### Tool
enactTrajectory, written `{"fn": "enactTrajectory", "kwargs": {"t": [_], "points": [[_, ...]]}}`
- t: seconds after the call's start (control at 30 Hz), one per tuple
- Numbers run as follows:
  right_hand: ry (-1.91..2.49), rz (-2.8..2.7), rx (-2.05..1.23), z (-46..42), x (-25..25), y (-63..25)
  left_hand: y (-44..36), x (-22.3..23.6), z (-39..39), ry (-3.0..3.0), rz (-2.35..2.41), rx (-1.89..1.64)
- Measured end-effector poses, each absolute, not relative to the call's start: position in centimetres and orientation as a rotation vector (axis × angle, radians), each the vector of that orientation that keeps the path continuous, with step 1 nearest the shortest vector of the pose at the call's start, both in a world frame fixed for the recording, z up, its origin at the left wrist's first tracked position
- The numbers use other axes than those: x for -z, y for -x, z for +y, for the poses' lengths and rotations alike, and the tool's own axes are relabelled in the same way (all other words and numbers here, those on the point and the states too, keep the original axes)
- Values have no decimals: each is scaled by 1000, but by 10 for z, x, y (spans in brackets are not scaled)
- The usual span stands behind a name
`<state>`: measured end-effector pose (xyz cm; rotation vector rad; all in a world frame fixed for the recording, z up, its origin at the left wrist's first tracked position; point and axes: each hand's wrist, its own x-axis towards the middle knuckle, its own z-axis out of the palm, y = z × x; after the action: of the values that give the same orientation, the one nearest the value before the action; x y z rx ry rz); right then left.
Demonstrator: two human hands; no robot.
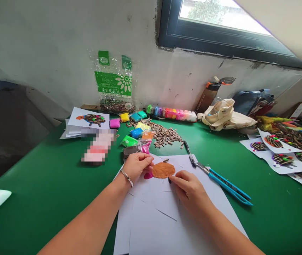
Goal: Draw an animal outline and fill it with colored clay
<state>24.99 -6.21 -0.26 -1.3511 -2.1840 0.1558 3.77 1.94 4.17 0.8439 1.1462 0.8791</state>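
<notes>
A flattened orange oval of modelling clay [163, 170] is held up between my two hands, above white sheets of paper [153, 219]. My left hand [137, 165] pinches its left edge between thumb and fingers. At its right edge, my right hand [190, 186] has thumb and forefinger closed on it. Just below my left fingertips a small magenta piece [148, 175] shows on the paper. One sunflower seed [166, 160] lies behind the oval, and a dark bit by my right fingertips is mostly hidden.
Wrapped clay packets [129, 141] and a pile of sunflower seeds [167, 134] lie beyond the paper. A pen [189, 153] and blue cutter [227, 186] rest at right. Seed-decorated pictures [282, 159] lie far right, another picture [89, 118] back left. A bottle [208, 94] stands behind.
</notes>
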Motion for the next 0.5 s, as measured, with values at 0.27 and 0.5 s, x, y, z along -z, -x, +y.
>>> {"fn": "enactTrajectory", "kwargs": {"t": [0.27,0.5], "points": [[1356,-2165,-203,-62,0,-250,-38,-44,19,-836,1172,-875],[1407,-2076,-361,-62,-2,-250,-37,-45,18,-835,1176,-856]]}}
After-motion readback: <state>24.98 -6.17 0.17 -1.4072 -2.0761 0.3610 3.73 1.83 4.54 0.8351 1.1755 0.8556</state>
